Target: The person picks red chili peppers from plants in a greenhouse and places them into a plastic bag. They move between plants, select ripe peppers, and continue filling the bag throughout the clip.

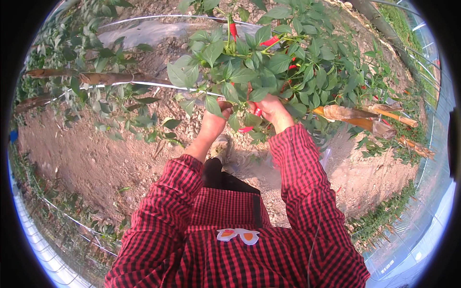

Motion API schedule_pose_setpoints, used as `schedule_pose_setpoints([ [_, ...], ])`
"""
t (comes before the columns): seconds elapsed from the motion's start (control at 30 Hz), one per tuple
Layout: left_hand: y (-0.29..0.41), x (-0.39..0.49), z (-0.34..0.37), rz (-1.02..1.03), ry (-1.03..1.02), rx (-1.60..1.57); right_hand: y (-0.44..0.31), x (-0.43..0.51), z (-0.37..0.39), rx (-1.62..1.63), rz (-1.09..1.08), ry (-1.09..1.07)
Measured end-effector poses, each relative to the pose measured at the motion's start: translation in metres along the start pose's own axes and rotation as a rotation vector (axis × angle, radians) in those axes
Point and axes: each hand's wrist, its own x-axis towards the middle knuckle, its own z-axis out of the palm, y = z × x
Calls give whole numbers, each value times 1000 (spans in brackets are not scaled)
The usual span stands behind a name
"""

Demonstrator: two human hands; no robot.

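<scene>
A leafy chili pepper plant fills the space before me, with both hands in its lower foliage. My left hand is at the near left side of the plant. A leaf covers some of its fingers, so its grip is hidden. My right hand has its fingers curled around a red chili pepper among the leaves. Just below and between the hands hangs another red chili pepper. Higher on the plant are a red chili pepper hanging down and one lying aslant.
Bamboo stakes jut out at right, and another bamboo stake lies across at left. A white string runs into the plant. Dry soil lies underfoot around my shoe. More pepper plants grow at left.
</scene>
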Motion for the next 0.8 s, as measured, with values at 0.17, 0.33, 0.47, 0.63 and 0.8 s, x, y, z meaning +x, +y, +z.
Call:
schedule_pose_setpoints([
  [0.17, 37, 15, -19, 514, 119, 299, 15, -23, -11, 0, -182, -210],
  [0.33, 56, 30, -8, 710, -114, 539, 43, -23, -20, 32, -179, -246],
  [0.47, 70, 42, -20, 848, -274, 662, 55, -14, -25, -11, -123, -229],
  [0.63, 125, 29, -32, 1141, -167, 1089, 57, -14, -28, 311, -249, -379],
  [0.8, 185, 0, -72, 675, 85, 851, 44, -12, -45, 456, -160, -205],
])
